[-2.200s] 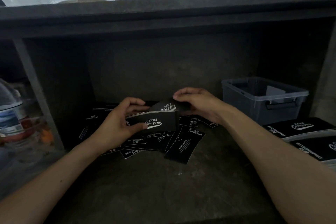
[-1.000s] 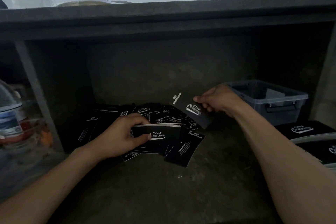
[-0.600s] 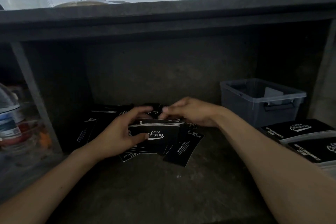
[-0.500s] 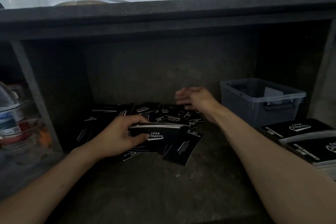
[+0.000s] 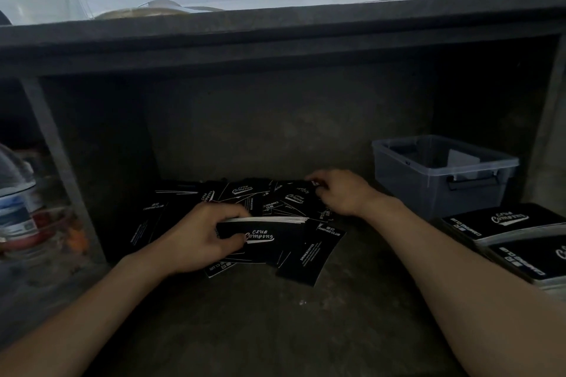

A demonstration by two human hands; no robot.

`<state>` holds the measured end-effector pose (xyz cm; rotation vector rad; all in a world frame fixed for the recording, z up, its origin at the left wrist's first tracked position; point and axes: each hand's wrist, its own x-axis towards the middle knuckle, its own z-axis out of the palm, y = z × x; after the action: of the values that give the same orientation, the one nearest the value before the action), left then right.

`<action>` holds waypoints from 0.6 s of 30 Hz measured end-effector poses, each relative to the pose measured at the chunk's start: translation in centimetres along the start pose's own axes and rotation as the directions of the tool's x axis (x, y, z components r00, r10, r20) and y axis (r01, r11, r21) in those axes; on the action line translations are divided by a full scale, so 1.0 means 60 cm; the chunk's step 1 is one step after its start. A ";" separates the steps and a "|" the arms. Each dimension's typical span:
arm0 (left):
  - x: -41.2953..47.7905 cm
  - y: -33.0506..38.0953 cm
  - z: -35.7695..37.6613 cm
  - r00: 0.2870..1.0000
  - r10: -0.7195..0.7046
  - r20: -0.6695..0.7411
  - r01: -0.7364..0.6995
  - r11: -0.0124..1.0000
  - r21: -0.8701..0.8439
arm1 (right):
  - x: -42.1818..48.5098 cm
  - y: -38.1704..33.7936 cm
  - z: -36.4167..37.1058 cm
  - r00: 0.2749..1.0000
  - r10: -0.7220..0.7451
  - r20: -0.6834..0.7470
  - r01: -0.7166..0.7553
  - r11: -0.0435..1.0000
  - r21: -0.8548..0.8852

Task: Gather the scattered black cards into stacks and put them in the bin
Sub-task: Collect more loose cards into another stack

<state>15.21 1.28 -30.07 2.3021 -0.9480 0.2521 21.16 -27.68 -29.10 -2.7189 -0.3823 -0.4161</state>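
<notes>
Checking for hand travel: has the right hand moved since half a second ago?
Yes. The right hand has dropped from above the scattered cards onto their far edge, staying left of the clear bin.

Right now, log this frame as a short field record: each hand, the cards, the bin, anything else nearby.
left hand: grips a stack of black cards, held just above the pile
right hand: fingers on the scattered cards at the back of the shelf
bin: clear plastic, lid off, right of the pile
finished stacks: on the shelf in front of the bin
water bottle: far left
</notes>
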 end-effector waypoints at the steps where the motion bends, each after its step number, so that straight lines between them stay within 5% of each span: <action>1: 0.000 0.002 0.000 1.000 -0.002 0.000 0.002 1.000 0.004 | -0.002 -0.009 0.010 0.998 -0.043 0.054 0.038 0.995 0.091; 4: -0.001 0.004 0.002 1.000 -0.003 -0.005 0.003 1.000 0.017 | -0.002 -0.034 0.040 0.960 -0.086 0.267 0.052 0.990 0.131; 8: -0.001 0.006 0.001 1.000 -0.013 -0.004 0.013 1.000 0.014 | -0.001 -0.018 0.019 0.988 -0.041 0.148 0.017 0.987 0.159; 11: -0.002 0.007 0.001 1.000 -0.006 -0.013 0.006 1.000 0.014 | -0.006 0.001 -0.001 0.989 0.121 0.083 -0.134 0.975 0.178; 15: -0.001 0.007 0.008 0.999 -0.006 -0.036 0.004 0.999 -0.047 | -0.007 0.006 -0.015 0.907 0.390 0.156 -0.406 0.910 0.086; 18: -0.001 0.002 0.011 0.998 0.004 -0.064 -0.008 0.999 -0.052 | -0.008 0.003 -0.037 0.906 0.399 0.142 -0.417 0.899 0.133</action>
<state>15.03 0.84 -30.52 2.2304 -0.9187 0.2987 20.27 -28.81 -27.36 -2.5747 0.1295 -0.1099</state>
